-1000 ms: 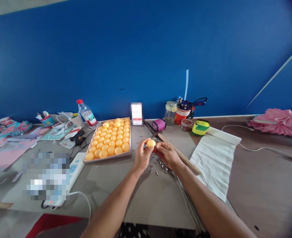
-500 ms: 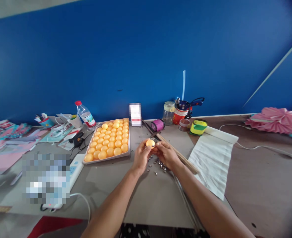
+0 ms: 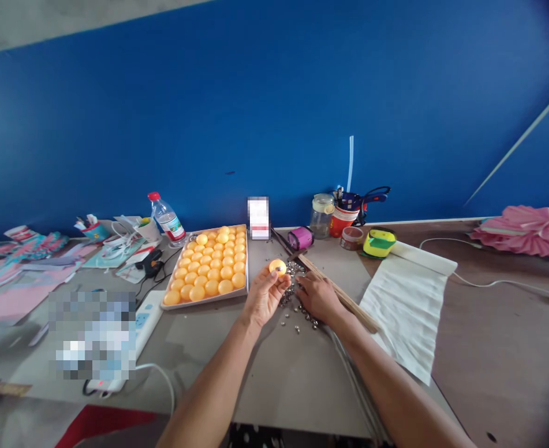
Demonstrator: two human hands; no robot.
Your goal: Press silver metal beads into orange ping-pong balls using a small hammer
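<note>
An orange table-tennis ball (image 3: 278, 264) is gripped in my left hand (image 3: 263, 300), between thumb and fingers, above the table. A small dark, shiny spot shows on the ball's near side. My right hand (image 3: 319, 297) is down at a pile of small silvery metal pieces (image 3: 295, 270), its fingers curled among them. Its fingertips are partly hidden, so what they pinch cannot be made out. More loose pieces lie scattered on the near side of that hand. Left of my hands is a shallow box (image 3: 211, 302) filled with rows of similar orange balls.
Thin wooden sticks (image 3: 349, 303) lie beside my right hand, with a white cloth roll (image 3: 402, 305) further right. Behind stand a purple spool (image 3: 301, 238), a glass jar (image 3: 321, 218) and a red cup (image 3: 343, 219). A water bottle (image 3: 168, 219) and a power strip (image 3: 146, 320) are left.
My hands have come apart. My right hand has left the ball and gone down to the metal pieces, while my left hand keeps the ball. Another person's hand has appeared at the left edge.
</note>
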